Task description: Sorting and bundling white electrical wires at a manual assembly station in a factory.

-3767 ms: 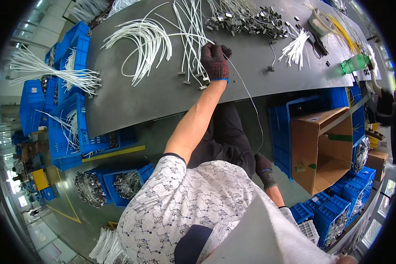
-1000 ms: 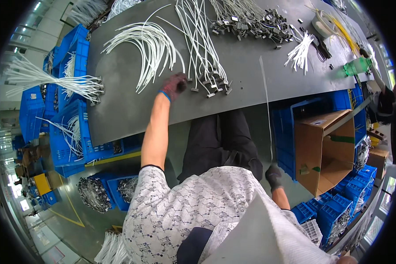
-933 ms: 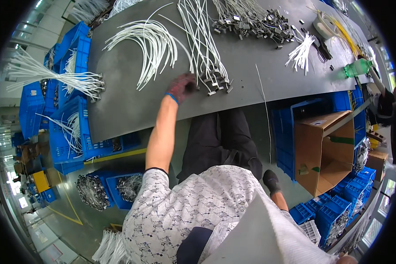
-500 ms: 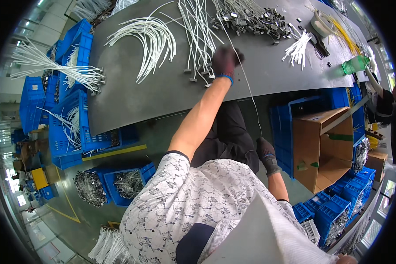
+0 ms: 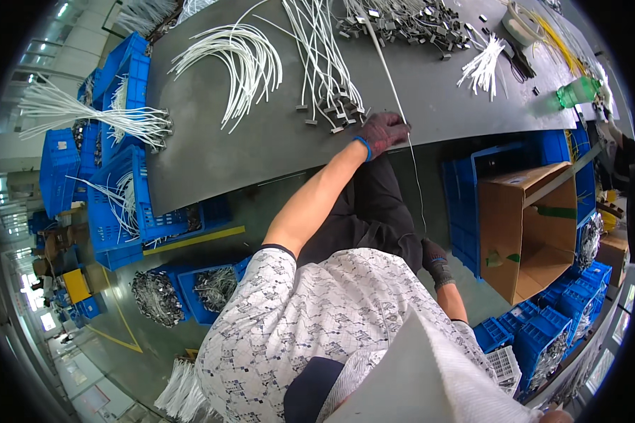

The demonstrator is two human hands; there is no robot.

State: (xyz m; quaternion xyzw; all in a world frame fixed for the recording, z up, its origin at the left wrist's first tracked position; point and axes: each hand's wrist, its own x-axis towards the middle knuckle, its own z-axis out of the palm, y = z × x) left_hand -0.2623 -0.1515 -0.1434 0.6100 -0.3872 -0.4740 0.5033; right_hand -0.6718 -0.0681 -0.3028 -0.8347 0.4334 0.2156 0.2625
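My left hand point(image 5: 382, 134), in a dark reddish glove with a blue cuff, is at the table's front edge, its fingers closed on a long thin cable. The white upper part of the cable point(image 5: 386, 63) runs back over the table to a pile of small metal connectors point(image 5: 409, 32). Below my left hand, a thinner wire point(image 5: 418, 180) hangs past the edge toward my right hand point(image 5: 437, 264). That hand, in a dark glove, is low beside my leg and closed around the wire's lower end. Left of my left hand lie white cables with metal connectors point(image 5: 342, 106).
A curved bundle of white cables point(image 5: 250, 60) lies on the grey table point(image 5: 190, 155). A green bottle point(image 5: 578, 93) and a short white bundle point(image 5: 483, 67) are at the right. Blue crates point(image 5: 466, 211) and an open cardboard box point(image 5: 497, 233) stand below on the right.
My left hand has come down the cable from over the table to the front edge. More white cable now shows above it. My right hand has moved slightly lower.
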